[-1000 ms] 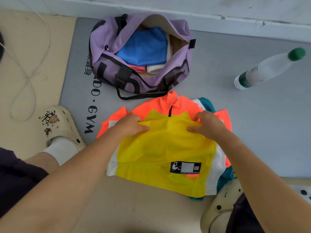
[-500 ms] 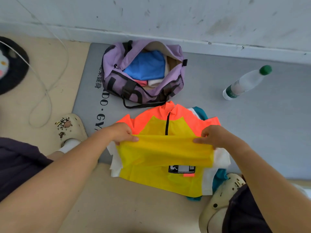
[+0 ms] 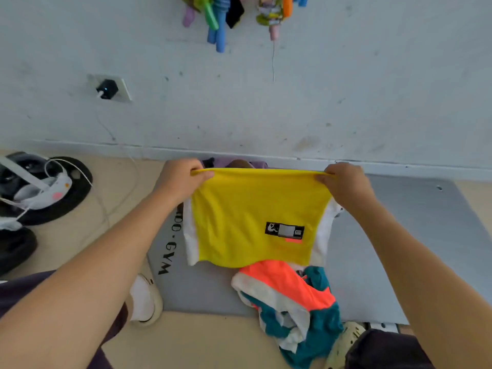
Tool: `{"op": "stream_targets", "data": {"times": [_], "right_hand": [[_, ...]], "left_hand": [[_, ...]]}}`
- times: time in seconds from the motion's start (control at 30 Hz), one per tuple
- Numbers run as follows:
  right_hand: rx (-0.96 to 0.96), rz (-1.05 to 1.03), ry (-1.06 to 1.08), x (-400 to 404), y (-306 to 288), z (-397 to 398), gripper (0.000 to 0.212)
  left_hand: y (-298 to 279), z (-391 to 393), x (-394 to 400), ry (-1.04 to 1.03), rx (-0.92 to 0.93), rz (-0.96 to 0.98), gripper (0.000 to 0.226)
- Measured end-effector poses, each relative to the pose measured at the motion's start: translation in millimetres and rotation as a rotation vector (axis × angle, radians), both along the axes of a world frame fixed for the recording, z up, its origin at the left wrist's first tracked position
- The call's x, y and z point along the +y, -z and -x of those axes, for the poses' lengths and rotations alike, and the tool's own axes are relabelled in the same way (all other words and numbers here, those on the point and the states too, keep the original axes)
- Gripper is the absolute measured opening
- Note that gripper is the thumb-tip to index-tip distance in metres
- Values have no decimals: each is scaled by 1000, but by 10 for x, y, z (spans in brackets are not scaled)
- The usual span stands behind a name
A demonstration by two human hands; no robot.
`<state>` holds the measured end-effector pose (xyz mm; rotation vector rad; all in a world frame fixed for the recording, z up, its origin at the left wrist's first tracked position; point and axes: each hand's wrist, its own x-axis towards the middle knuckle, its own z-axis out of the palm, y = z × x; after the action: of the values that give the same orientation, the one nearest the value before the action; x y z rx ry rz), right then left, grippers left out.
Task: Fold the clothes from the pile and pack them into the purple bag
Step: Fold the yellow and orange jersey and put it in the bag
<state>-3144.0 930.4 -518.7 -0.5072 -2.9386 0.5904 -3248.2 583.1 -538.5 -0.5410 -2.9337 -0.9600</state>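
1. Pale, scuffed wall fills the upper half of the frame; below it a grey gym mat (image 3: 415,235) lies on the beige floor, and that mat is your folding surface.
2. Your left hand (image 3: 181,179) and right hand (image 3: 343,182) each pinch a top corner of the yellow jersey (image 3: 253,217), fingers curled over the fold edge, so it hangs flat in the middle of the frame, clear of the mat.
3. Only a sliver of the purple bag (image 3: 255,164) shows, just behind the jersey's upper edge at the foot of the wall; you cannot see its opening from here.
4. Keep the top edge taut and level between both hands, so the white side panels stay tucked behind the yellow front.
5. Carry it forward over the bag, lower it slowly, and let go only once it rests flat inside.
6. At lower centre-right, the pile (image 3: 292,302) of orange, white and teal clothes waits unfolded on the near edge of the mat; avoid dragging the jersey's hem across it.
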Motion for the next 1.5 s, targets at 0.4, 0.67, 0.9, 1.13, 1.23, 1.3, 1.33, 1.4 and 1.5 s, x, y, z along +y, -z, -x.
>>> {"op": "stream_targets", "data": {"times": [0.4,0.67,0.9,1.13,1.23,1.3,1.33,1.4,1.5], "right_hand": [[186,74,31,-209,345,-681,50],[-522,120,15,-281,1953,-1110,48],[-1303,250,-48,-166,2184,-995,68],[-751,-7,-102,-208,2478,-446,33],[-480,75,-125,-305,2642,-242,42],[-438,106,-149,-350,2750,-118,54],[-455,116,-145,-364,2803,-63,60],[-519,97,-125,-373,2913,21,72],[-573,36,-79,-352,3042,114,80]], "left_hand": [[350,-662,30,-101,-58,82,52],[1994,-1203,40,-63,-734,267,45],[2393,-1207,102,-6,-1518,624,97],[2669,-821,399,-14,-527,368,30],[2850,-793,364,211,-514,439,59],[2957,-791,247,225,-483,643,63],[3008,-809,161,178,-447,707,58],[3025,-850,-31,-24,-438,784,49],[2995,-845,-238,-356,-437,918,50]]}}
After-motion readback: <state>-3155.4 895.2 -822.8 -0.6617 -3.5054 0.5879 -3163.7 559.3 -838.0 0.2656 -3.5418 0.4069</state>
